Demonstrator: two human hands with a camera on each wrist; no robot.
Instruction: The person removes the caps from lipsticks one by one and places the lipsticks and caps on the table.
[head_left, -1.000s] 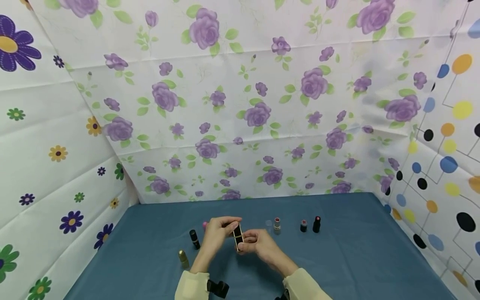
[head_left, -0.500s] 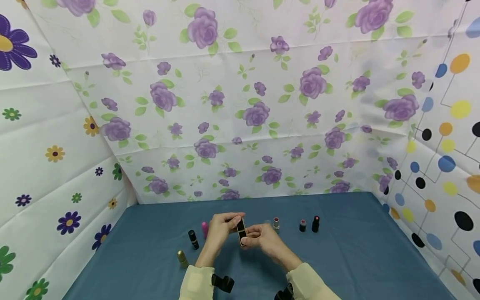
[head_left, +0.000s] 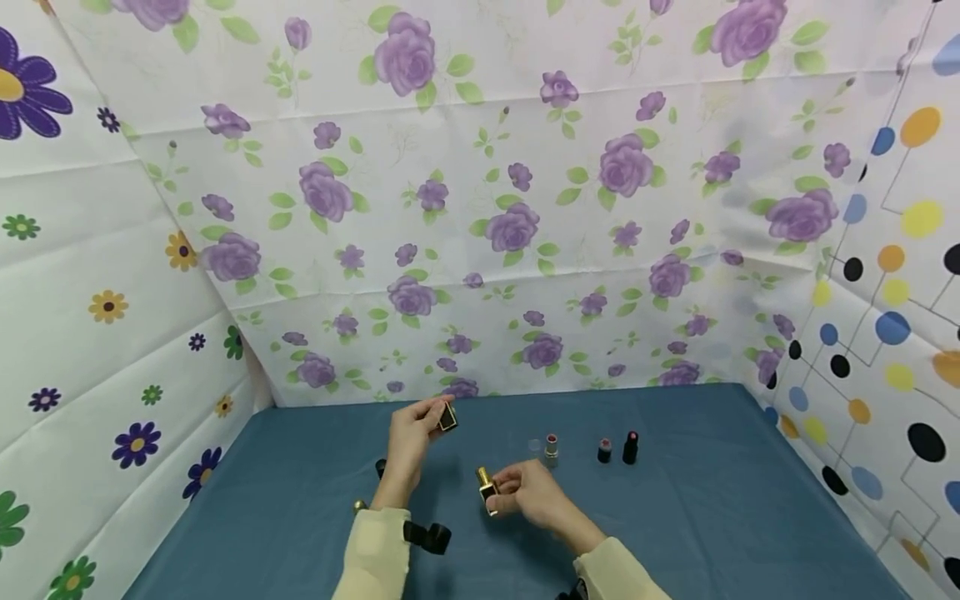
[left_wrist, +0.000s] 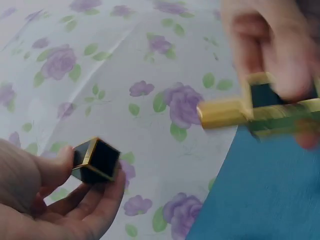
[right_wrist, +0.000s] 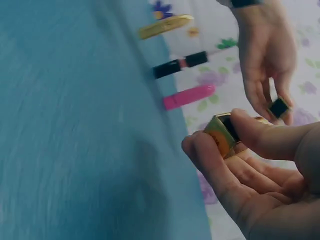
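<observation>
My left hand (head_left: pixel 407 442) pinches a black, gold-edged lipstick cap (left_wrist: pixel 97 160) between thumb and fingers, raised over the left-middle of the table. Lower and to the right, my right hand (head_left: pixel 531 493) grips the matching lipstick base (head_left: pixel 487 492) by its black square body. From that base a shiny gold inner tube (left_wrist: pixel 222 113) sticks out, tilted up and leftward in the head view. Cap and base are apart. In the right wrist view the base (right_wrist: pixel 220 136) shows its end, with the thumb on one side and fingertips on the other.
Pink (right_wrist: pixel 188 96), black (right_wrist: pixel 180 64) and gold (right_wrist: pixel 165 27) lipsticks stand to the left, largely behind my left arm in the head view. Rightward stand a clear cap (head_left: pixel 534 446), a silvery lipstick (head_left: pixel 552 450) and two black ones (head_left: pixel 631 448). Floral cloth (head_left: pixel 480 208) walls the back.
The cap has come off the lipstick. My left hand has moved up and left with it, while my right hand keeps the base, slightly lower, its gold tube now exposed.
</observation>
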